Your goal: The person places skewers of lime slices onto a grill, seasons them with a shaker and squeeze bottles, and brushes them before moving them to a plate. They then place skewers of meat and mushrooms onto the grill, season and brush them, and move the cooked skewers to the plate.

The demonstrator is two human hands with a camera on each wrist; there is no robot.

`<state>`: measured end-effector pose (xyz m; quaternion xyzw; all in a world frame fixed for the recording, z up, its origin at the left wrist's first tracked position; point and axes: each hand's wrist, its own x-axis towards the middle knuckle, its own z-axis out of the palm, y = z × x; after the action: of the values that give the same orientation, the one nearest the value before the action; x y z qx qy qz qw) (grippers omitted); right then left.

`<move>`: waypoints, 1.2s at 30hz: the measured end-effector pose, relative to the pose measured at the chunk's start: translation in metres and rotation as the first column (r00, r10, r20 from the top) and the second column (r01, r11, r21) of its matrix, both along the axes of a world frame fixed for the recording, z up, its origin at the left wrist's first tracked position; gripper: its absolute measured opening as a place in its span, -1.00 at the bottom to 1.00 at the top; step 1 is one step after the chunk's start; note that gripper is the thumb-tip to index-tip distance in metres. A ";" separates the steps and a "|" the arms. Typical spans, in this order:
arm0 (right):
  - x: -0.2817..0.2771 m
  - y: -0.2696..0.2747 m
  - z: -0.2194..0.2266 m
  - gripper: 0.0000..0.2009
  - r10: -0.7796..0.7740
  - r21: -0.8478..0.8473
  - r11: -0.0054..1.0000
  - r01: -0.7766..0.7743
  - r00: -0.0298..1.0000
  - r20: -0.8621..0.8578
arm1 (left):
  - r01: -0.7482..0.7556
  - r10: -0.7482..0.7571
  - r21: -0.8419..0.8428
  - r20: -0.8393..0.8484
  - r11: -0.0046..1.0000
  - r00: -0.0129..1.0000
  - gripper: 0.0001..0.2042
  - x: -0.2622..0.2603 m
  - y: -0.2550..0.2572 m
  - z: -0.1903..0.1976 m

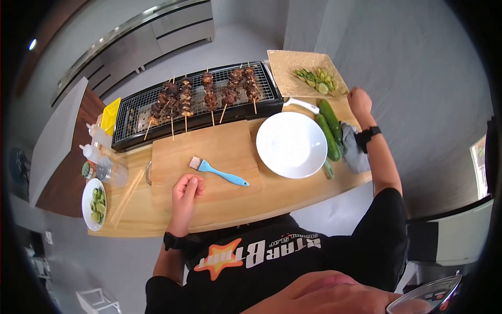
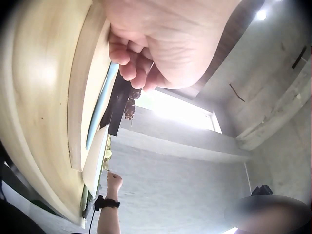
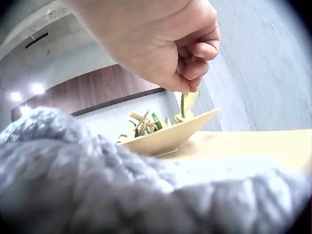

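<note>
In the right wrist view my right hand (image 3: 185, 53) pinches a thin green-edged cucumber slice (image 3: 191, 100). It is at the rim of a square plate (image 3: 173, 135) that bears more cucumber slices and sticks. The head view has this hand (image 1: 360, 104) at the right corner of the tan plate (image 1: 281, 65). My left hand (image 1: 186, 191), fingers loosely curled with nothing in them, is over the wooden cutting board (image 1: 230, 141). Just beyond it a basting brush (image 1: 225, 175) with a blue handle lies on the board.
Meat skewers (image 1: 209, 91) lie on a black grill (image 1: 193, 123) at the back. A white bowl (image 1: 291, 144), cucumbers (image 1: 328, 133) and a grey cloth (image 1: 354, 149) stand right of the board. Left are squeeze bottles (image 1: 90, 152), wooden sticks (image 1: 128, 196) and a small bowl (image 1: 94, 222) of slices.
</note>
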<state>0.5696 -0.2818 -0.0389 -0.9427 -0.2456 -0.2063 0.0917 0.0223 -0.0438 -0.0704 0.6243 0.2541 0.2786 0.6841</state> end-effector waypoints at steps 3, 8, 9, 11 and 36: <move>-0.010 0.000 -0.002 -0.79 0.059 0.093 0.994 -0.052 0.995 -0.083 | 0.005 -0.004 -0.013 0.014 1.000 1.000 -0.82 0.001 0.001 -0.004; -0.020 -0.009 0.004 -0.73 0.158 0.113 0.983 -0.142 0.976 -0.151 | 0.015 -0.015 0.006 -0.005 1.000 1.000 -0.79 -0.006 0.002 -0.011; -0.025 -0.010 0.007 -0.72 0.170 0.124 0.981 -0.152 0.973 -0.153 | 0.014 -0.014 0.007 0.002 1.000 1.000 -0.78 -0.007 0.003 -0.011; -0.033 -0.011 0.011 -0.71 0.212 0.164 0.966 -0.198 0.975 -0.074 | 0.015 -0.015 0.008 0.007 1.000 1.000 -0.76 -0.009 0.003 -0.011; -0.388 0.080 -0.001 -0.62 0.760 0.352 0.639 -0.684 0.491 -0.425 | -0.028 0.030 -0.017 0.144 0.999 0.989 -0.73 -0.011 0.003 -0.009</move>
<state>0.1816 -0.2015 -0.0397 -0.7601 -0.5670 0.1082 0.2986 0.0116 -0.0413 -0.0798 0.5937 0.2148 0.3311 0.7012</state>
